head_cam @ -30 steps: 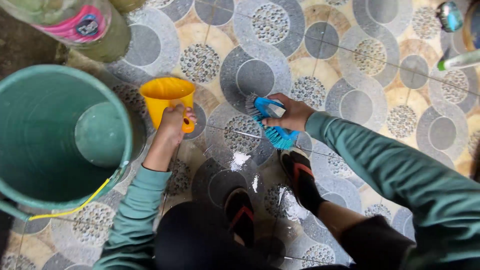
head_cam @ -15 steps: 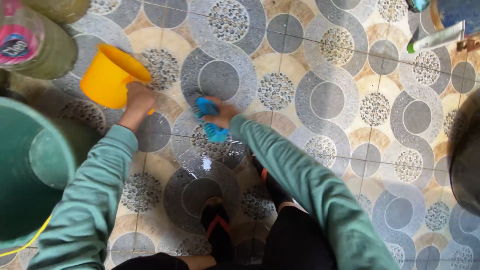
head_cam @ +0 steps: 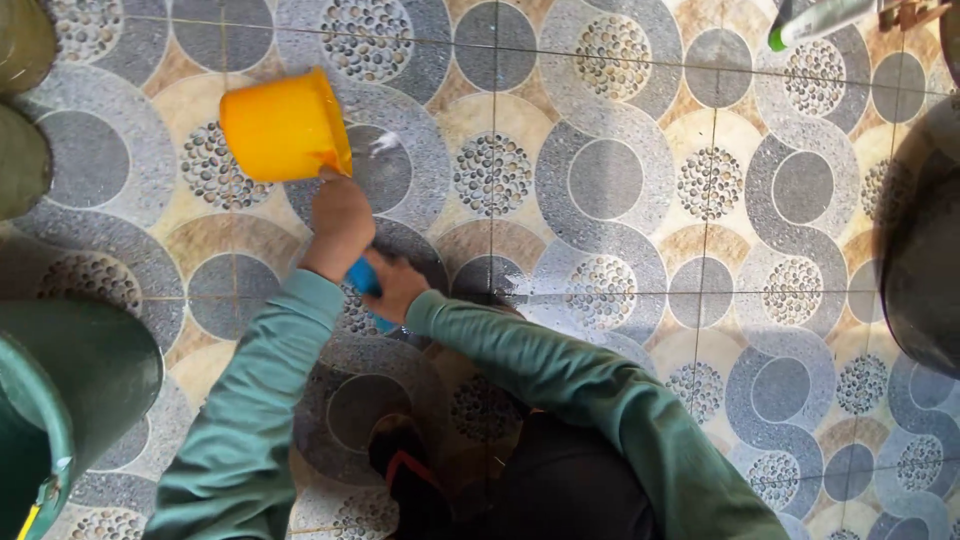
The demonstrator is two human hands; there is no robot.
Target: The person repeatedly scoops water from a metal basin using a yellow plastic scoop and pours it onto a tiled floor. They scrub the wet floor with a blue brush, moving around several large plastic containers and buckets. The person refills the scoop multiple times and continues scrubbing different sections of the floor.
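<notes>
Underfoot, a tiled floor (head_cam: pixel 620 180) patterned with grey circles, pebble motifs and tan curves fills the frame, with a wet, soapy patch glistening near its centre. At the lower left stands a large green bucket (head_cam: pixel 60 400), its rim partly cut off by the edge. A dark round vessel (head_cam: pixel 920 240) sits at the right edge, well apart from the hands. The person, in green long sleeves, crouches over the tiles. Their left hand (head_cam: pixel 338 225) is clenched around the handle of a yellow plastic dipper (head_cam: pixel 285 125), which is tipped on its side above the floor. Just beside it, the right hand (head_cam: pixel 398 285) presses down on a blue scrubbing brush (head_cam: pixel 362 280), fingers apparently closed over it, though the left wrist hides most of the brush. A white tube with a green cap (head_cam: pixel 815 22) lies at the top right.
</notes>
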